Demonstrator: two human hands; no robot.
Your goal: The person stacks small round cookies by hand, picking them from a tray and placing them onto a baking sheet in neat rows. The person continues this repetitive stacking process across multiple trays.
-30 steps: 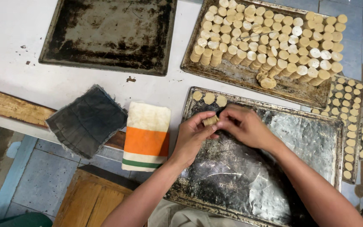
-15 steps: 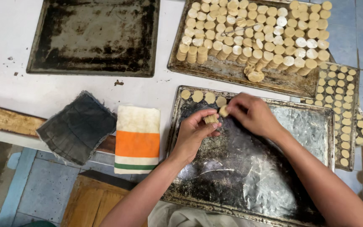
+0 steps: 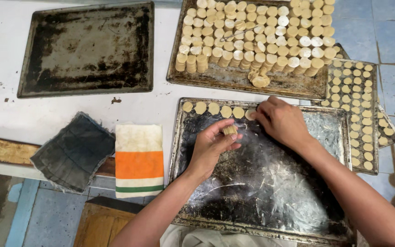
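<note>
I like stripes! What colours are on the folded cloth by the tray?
The folded cloth is cream with an orange band and thin green stripe; head view.

White surface [image 3: 5, 110]: three dark baking trays [image 3: 88, 48], grey cloth [image 3: 72, 151], striped towel [image 3: 139, 160] left of the grips.

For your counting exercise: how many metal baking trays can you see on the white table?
3: an empty dark tray top left, a tray stacked with dough discs top centre, and the near tray under both hands. More trays sit lower, right.

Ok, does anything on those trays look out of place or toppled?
Yes: on the upper tray, a few dough discs lie tumbled in a loose pile at the front edge, out of the neat stacked rows.
</note>
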